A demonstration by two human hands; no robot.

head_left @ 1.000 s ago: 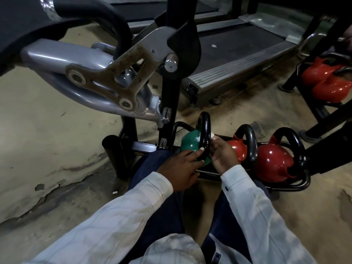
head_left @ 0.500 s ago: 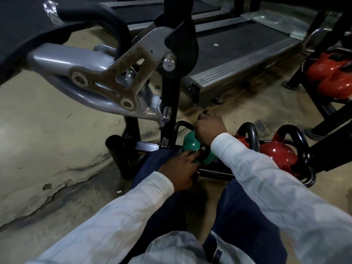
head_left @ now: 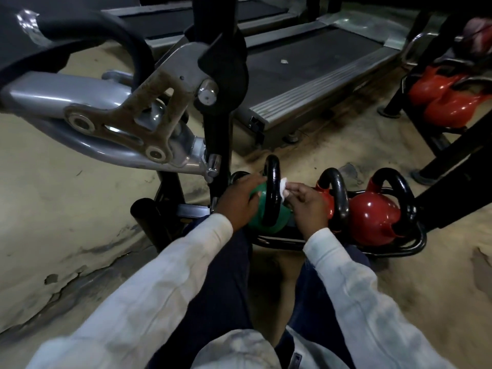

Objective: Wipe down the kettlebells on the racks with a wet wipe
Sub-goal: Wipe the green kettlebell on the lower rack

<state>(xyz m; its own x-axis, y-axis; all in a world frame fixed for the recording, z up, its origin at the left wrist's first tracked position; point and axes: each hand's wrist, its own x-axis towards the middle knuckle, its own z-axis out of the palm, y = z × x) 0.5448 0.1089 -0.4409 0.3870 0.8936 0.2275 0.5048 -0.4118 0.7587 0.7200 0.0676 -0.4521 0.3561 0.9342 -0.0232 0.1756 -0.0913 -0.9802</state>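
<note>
**A:** You're low over a worn, stained beige floor (head_left: 53, 209). Treadmills (head_left: 306, 67) run across the top of the frame, and a grey machine arm (head_left: 106, 115) fills the upper left.

**B:** And the hands?

**A:** Your left hand (head_left: 237, 203) cups the round body of the green kettlebell (head_left: 266, 222) at centre frame, with your fingers curved over it to steady it on the low rack (head_left: 394, 249). Your right hand (head_left: 308, 203) pinches the wet wipe (head_left: 283, 189), a small white wad, between thumb and fingertips. It presses the wipe against the right side of the bell's black handle (head_left: 273, 193).

**B:** How far along is the job?

**A:** Early, I'd judge. You're on the handle of the green bell. Two red kettlebells (head_left: 372, 222) sit just to its right on the same rack, and a second rack (head_left: 447, 102) in the upper right carries more. Nothing shows which surfaces have been cleaned.

**B:** What can't you read?

**A:** Your hands and the rack rail hide the underside of the green bell. Your right hand covers half of the nearer red bell. The frame edge cuts off the upper-right rack, so you can't count what's on it. The wipe is too small to show damp or dirt.
</note>
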